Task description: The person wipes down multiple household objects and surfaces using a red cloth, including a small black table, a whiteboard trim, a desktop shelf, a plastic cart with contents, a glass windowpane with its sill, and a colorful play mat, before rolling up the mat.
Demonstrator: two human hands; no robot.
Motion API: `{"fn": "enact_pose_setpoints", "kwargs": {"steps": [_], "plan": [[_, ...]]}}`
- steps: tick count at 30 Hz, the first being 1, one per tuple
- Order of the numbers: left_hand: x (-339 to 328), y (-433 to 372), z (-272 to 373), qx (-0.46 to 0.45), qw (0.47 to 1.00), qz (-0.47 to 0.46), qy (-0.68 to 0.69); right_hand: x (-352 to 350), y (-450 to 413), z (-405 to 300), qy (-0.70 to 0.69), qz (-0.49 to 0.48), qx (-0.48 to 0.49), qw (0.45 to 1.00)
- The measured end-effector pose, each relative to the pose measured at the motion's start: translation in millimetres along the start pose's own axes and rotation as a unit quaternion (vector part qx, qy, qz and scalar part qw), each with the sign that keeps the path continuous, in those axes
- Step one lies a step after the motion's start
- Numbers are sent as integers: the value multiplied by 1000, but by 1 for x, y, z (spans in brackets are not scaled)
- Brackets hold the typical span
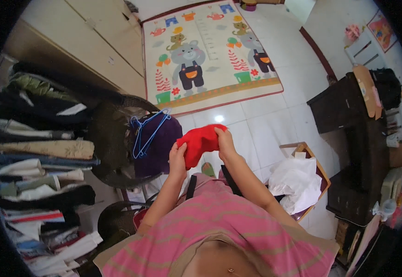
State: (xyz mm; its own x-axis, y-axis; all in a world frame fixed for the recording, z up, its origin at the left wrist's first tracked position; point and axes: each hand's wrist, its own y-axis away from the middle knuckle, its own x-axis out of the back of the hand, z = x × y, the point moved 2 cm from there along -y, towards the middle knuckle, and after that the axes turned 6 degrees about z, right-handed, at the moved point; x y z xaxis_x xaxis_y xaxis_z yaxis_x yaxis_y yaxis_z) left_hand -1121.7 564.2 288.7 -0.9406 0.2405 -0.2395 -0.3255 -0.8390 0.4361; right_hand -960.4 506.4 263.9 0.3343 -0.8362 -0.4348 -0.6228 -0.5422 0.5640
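Note:
A red cloth, folded or bunched, is stretched between my two hands in front of my body. My left hand grips its left end with the thumb on top. At its upper right end, my right hand pinches the fabric. Just left of the cloth, blue clothes hangers lie on a dark purple cloth, which rests on a round dark wicker chair.
Hanging clothes fill the left side beside a pale cabinet. A patterned mat covers floor ahead. To the right are a white bag or cloth on a wood-edged table and a dark desk.

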Motion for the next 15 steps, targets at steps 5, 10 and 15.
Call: {"fn": "enact_pose_setpoints", "kwargs": {"steps": [5,10,15], "plan": [[-38,-77,16,7,1000,1,3,-2,-52,-7,96,142,-9,985],[-119,-155,10,32,999,9,-2,18,-171,-15,305,205,-78,927],[-176,-222,-2,45,998,-6,-48,-13,-241,-49,63,78,-323,941]]}}
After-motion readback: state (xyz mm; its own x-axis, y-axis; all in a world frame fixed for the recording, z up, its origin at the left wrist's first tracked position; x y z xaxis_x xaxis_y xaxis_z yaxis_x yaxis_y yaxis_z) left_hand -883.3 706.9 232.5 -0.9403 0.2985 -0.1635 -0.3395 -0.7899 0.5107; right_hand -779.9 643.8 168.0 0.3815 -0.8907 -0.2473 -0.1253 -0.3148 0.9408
